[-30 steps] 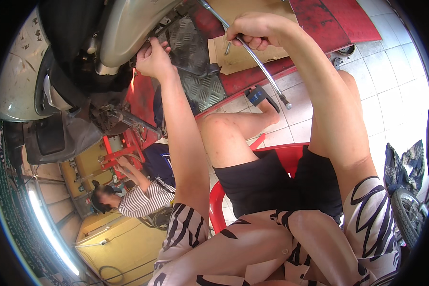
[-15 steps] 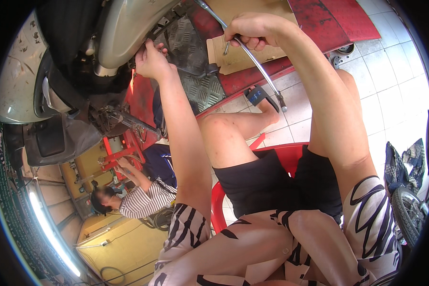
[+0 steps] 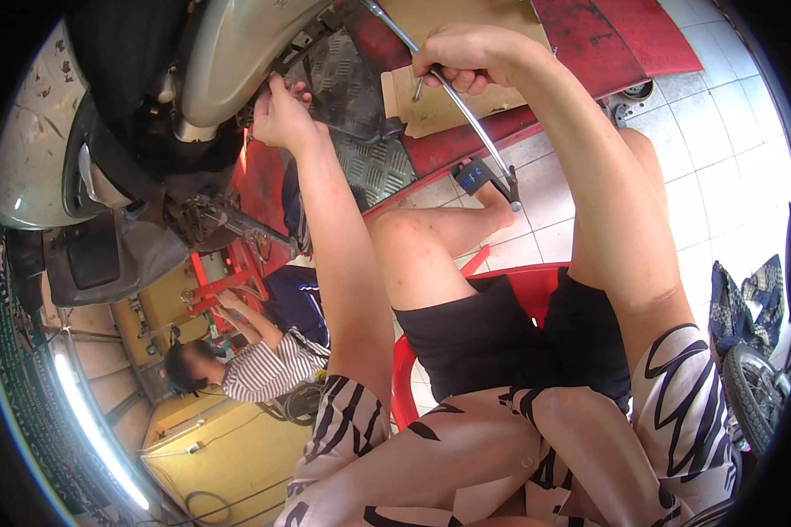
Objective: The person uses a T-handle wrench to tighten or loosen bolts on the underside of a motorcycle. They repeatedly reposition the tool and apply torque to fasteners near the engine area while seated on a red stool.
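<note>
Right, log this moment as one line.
left hand: beside pale body panel, grip unclear | right hand: closed around long metal tool | nearby: cardboard on red platform

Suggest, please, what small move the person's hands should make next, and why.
Perhaps steady the metal bar in the right hand: only that hand grips it, its lower end hangs free, and the left hand is at the pale bodywork.

Looks like a long, shiny silver wrench (image 3: 474, 121), gripped along the shaft, slanting from upper left to lower right, running out of view up top and ending in a stubby, angled head down low. Also looks like a motorbike (image 3: 246, 53) off to the left, wearing pale, curved, kinda scuffed panels over dark, grimy parts.
</note>
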The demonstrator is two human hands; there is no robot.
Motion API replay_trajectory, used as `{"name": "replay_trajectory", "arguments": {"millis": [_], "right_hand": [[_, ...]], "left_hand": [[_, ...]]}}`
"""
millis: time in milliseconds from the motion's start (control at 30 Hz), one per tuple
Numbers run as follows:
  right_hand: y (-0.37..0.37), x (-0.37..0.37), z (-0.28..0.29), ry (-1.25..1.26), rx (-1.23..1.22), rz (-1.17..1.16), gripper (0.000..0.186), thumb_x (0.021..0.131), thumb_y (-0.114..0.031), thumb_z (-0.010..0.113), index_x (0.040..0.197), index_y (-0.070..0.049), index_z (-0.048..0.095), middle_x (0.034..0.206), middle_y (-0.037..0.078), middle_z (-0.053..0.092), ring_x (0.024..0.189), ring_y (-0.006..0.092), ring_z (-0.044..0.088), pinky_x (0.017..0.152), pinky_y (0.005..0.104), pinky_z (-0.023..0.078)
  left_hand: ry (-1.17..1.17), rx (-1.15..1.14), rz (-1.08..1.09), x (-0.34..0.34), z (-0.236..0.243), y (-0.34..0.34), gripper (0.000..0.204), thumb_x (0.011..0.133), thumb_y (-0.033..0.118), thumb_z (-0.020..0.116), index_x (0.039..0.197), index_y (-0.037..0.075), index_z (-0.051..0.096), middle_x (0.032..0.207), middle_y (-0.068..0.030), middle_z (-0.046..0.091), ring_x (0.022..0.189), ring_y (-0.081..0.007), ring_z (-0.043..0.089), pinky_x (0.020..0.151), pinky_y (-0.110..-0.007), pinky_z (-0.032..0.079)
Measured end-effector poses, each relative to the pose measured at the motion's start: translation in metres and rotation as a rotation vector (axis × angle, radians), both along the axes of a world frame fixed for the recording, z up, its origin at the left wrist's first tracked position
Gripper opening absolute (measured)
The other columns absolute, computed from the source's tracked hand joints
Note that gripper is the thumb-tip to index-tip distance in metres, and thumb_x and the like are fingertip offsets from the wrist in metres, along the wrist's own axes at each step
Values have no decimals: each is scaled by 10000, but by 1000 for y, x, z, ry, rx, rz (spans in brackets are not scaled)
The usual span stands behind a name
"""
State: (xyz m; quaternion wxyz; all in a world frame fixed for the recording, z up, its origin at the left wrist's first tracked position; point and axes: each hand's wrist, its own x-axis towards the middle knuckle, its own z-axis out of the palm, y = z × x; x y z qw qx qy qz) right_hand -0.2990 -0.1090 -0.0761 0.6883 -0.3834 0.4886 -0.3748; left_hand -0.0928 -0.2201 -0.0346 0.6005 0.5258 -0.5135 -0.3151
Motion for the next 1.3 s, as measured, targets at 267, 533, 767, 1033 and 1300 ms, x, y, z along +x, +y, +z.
{"name": "replay_trajectory", "arguments": {"millis": [267,533,767,1033,1300], "right_hand": [[0,-1,0,5,-9,21,257,830,-196,533,622,-48,508,484,-72,284,372,38,235,337,224,182],[-1,-3,1,20,5,-8,379,948,-327,506,667,-72,500,485,-77,243,395,51,198,367,242,144],[1,-8,5,59,19,45,382,958,-329,495,670,-79,503,473,-73,239,396,56,191,402,250,142],[5,1,13,32,-27,101,377,960,-323,495,665,-88,509,458,-70,238,391,57,186,403,260,143],[-1,8,6,-57,-129,127,374,958,-326,496,663,-96,515,476,-78,286,396,48,217,400,248,167]], "left_hand": [[-10,-35,-20,6,-5,9,130,846,107,617,862,-19,591,728,-59,608,559,-123,578,464,-223,423],[-752,-162,-231,0,-83,67,99,732,96,685,736,-3,686,568,-85,639,516,-138,624,532,-275,483],[-1128,-132,-386,-16,-91,98,159,697,179,729,753,32,706,651,-114,653,581,-247,626,602,-343,505],[-1099,-182,-462,-9,-92,90,137,729,163,704,780,37,681,750,-111,664,756,-317,612,675,-421,484],[-889,-124,-468,-9,-76,106,114,767,101,683,837,10,686,734,-112,648,638,-232,609,604,-341,460]]}}
